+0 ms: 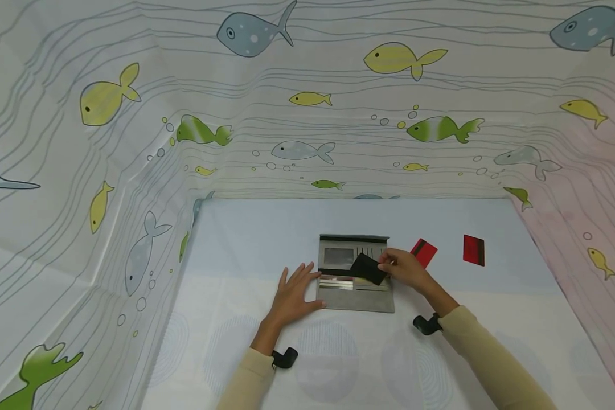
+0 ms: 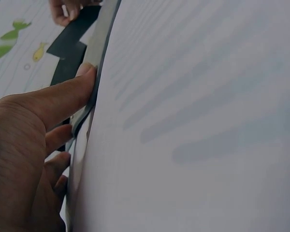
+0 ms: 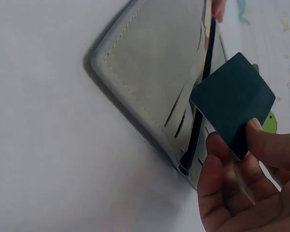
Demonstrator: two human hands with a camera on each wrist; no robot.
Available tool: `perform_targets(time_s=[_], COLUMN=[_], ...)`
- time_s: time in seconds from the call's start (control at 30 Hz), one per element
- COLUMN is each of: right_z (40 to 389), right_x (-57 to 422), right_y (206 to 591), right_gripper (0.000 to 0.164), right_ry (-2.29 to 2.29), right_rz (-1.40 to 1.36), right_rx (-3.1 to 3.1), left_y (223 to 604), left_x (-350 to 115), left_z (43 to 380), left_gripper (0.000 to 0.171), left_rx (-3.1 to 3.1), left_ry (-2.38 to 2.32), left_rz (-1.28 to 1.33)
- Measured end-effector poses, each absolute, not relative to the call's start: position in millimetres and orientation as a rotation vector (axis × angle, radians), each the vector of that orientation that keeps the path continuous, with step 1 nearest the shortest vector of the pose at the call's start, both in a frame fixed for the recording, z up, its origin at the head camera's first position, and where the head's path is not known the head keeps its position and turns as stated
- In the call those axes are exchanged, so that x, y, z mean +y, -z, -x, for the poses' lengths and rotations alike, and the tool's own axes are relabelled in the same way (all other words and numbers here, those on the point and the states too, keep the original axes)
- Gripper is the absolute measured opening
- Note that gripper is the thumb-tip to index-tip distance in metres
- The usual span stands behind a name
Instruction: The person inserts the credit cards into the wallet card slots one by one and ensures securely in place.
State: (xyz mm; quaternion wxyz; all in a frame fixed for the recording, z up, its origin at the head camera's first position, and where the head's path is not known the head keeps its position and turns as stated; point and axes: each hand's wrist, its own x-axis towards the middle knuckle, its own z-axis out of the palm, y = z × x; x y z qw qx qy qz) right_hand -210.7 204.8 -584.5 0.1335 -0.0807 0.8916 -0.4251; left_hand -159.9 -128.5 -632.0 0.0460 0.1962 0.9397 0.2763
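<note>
A grey wallet (image 1: 356,303) lies unfolded flat on the table, with card slots, a clear window and a dark strip across its middle. My right hand (image 1: 409,270) pinches a black card (image 1: 368,269) by one corner, tilted above the wallet's right half. In the right wrist view, thumb and fingers grip the card (image 3: 234,96) at its lower corner, over the wallet (image 3: 145,63). My left hand (image 1: 292,299) is spread at the wallet's left edge, thumb near the lower corner. The left wrist view shows that thumb (image 2: 70,96) touching the wallet's rim.
One red card (image 1: 424,251) with a dark stripe lies right of the wallet, partly behind my right hand. Another red striped card (image 1: 474,250) lies farther right. Fish-patterned cloth walls (image 1: 359,125) enclose the back and sides of the white table (image 1: 246,239).
</note>
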Motion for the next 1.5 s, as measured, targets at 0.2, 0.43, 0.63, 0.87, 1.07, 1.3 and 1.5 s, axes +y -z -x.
perform_targets(time_s=[0.2, 0.43, 0.63, 0.87, 1.07, 1.3, 1.5], right_z=[210, 209, 209, 210, 211, 215, 219], right_x=[197, 192, 192, 193, 198, 210, 216], right_y=[589, 593, 593, 593, 594, 595, 594], right_gripper=[0.007, 0.007, 0.009, 0.007, 0.007, 0.011, 0.014], right_ry=[1.342, 1.324, 1.372, 1.335, 1.259, 1.209, 1.195], right_rz=[0.205, 0.172, 0.139, 0.172, 0.232, 0.312, 0.330], right_rx=[2.465, 2.457, 2.403, 2.389, 2.400, 2.421, 2.401], left_y=[632, 634, 635, 635, 634, 633, 632], left_x=[-129, -128, -128, -129, -129, -129, -129], left_z=[160, 161, 162, 163, 162, 162, 163], left_gripper=[0.077, 0.077, 0.077, 0.078, 0.078, 0.078, 0.078], left_rx=[2.865, 2.870, 2.871, 2.869, 2.867, 2.858, 2.854], left_ry=[-0.854, -0.841, -0.823, -0.821, -0.827, -0.816, -0.813], left_rz=[-0.601, -0.588, -0.583, -0.581, -0.585, -0.585, -0.579])
